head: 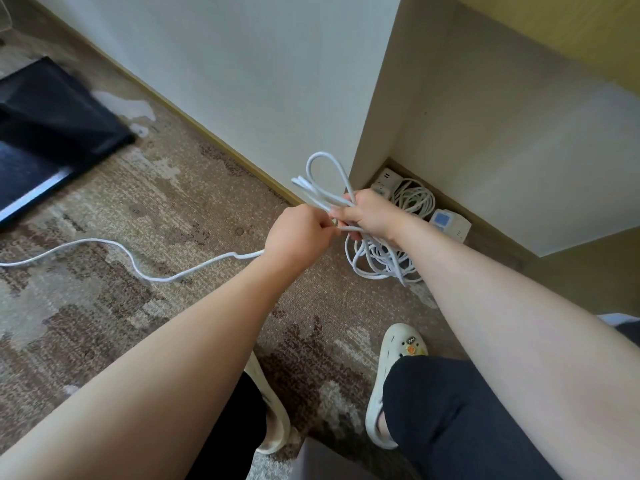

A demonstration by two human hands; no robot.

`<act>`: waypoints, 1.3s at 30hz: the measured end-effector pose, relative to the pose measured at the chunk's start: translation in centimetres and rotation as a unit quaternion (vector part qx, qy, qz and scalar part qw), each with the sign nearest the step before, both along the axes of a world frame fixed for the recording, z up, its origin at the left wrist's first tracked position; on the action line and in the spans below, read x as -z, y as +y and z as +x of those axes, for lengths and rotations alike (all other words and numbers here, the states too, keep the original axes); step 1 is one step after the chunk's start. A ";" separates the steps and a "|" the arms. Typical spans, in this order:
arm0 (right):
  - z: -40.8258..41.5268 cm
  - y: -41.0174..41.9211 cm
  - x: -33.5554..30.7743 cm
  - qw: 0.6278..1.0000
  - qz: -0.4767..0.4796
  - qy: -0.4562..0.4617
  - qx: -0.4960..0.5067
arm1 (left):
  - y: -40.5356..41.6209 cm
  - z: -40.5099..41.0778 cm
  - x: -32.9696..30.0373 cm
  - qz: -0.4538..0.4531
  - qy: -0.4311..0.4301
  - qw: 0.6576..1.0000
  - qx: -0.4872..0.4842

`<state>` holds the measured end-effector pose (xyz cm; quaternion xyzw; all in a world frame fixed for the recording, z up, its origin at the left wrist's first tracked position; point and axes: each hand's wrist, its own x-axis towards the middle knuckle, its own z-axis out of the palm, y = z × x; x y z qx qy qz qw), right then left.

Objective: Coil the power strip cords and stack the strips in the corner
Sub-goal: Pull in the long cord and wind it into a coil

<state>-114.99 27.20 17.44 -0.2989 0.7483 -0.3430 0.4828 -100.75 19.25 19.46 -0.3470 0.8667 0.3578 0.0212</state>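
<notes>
My right hand grips a bundle of white cord loops, which stick up and to the left above it and hang down below it. My left hand pinches the same white cord right beside the right hand. From there the loose cord trails left across the carpet and out of view. In the corner behind my hands lie two white power strips with a coiled cord between them. More loops rest on the carpet below my right hand.
A white wall and a cabinet side form the corner niche. A dark flat object lies on the carpet at the left. My feet in white slippers stand near the bottom.
</notes>
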 end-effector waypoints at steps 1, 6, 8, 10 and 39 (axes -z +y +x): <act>0.1 -0.1 0.0 1.000 -0.001 -0.001 0.002 | 0.1 -0.2 -0.1 -0.006 0.006 1.000 -0.020; 0.0 0.0 0.9 1.000 0.005 0.014 0.019 | 0.0 -0.3 0.2 -0.015 0.037 0.996 -0.083; -0.3 0.0 1.1 1.000 0.001 0.013 0.027 | -0.6 0.0 0.4 0.001 0.038 0.997 -0.066; -0.8 0.2 1.2 0.999 0.001 0.012 0.040 | -1.6 0.8 0.5 0.030 0.043 0.998 -0.043; -0.2 0.6 -0.7 0.987 0.076 0.022 -0.143 | -4.3 1.1 -0.8 -0.049 0.195 0.977 -0.078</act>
